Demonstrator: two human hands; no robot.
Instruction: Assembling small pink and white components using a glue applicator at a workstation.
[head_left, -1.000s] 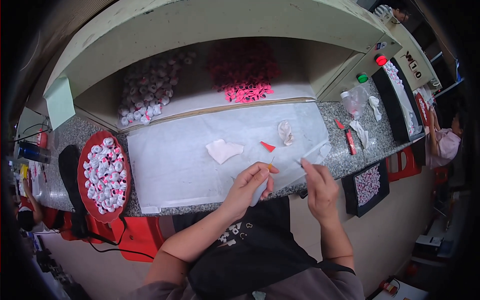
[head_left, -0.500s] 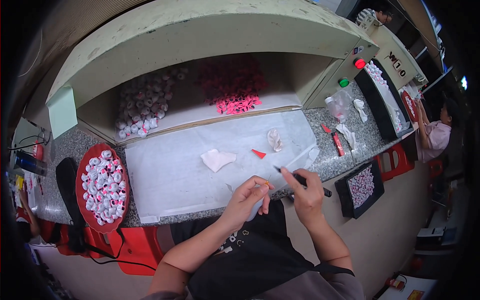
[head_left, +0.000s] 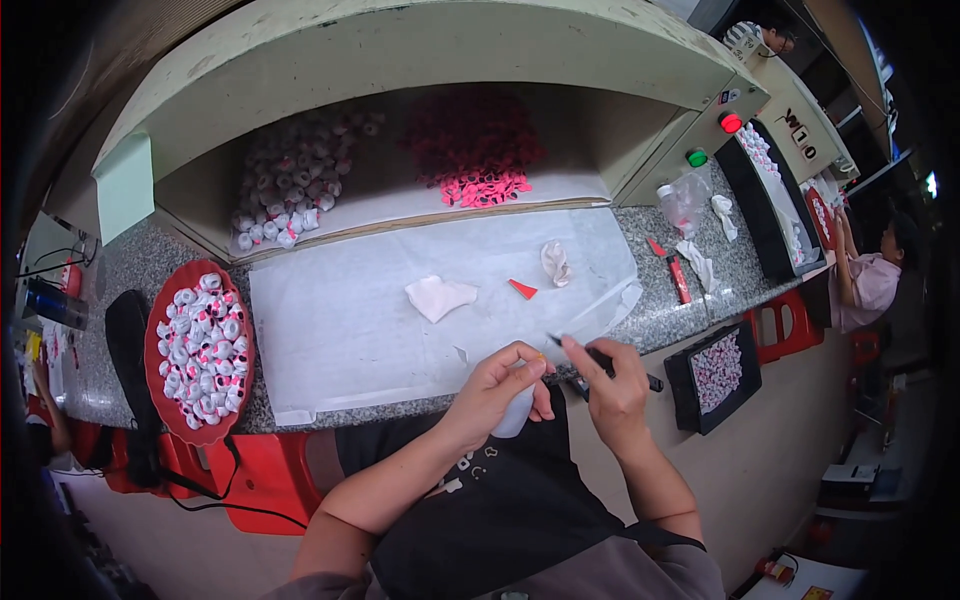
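My left hand (head_left: 497, 390) is closed round a small whitish bottle (head_left: 514, 412) whose body shows below the fingers. A yellowish tip peeks out at the fingertips. My right hand (head_left: 614, 388) grips a slim black pen-like tool (head_left: 600, 358), its pointed end aimed toward the left hand. I cannot make out whether that end touches the bottle. Beyond the hands, a small red cone-shaped piece (head_left: 522, 289) lies on the white sheet (head_left: 340, 350). Crumpled white tissue (head_left: 556, 264) and a folded white cloth piece (head_left: 440, 298) lie near it.
A red scalloped tray (head_left: 208, 433) of white-and-pink pieces stands at left. White pieces (head_left: 290, 200) and pink pieces (head_left: 485, 187) are heaped in the cabinet (head_left: 420, 50). A red-handled cutter (head_left: 679, 280) and plastic bottle (head_left: 684, 203) lie at right. A black bin (head_left: 683, 385) stands lower right.
The whole view has shifted slightly. Both hands keep nearly the same pose close together. More of the whitish bottle's body shows below my left hand.
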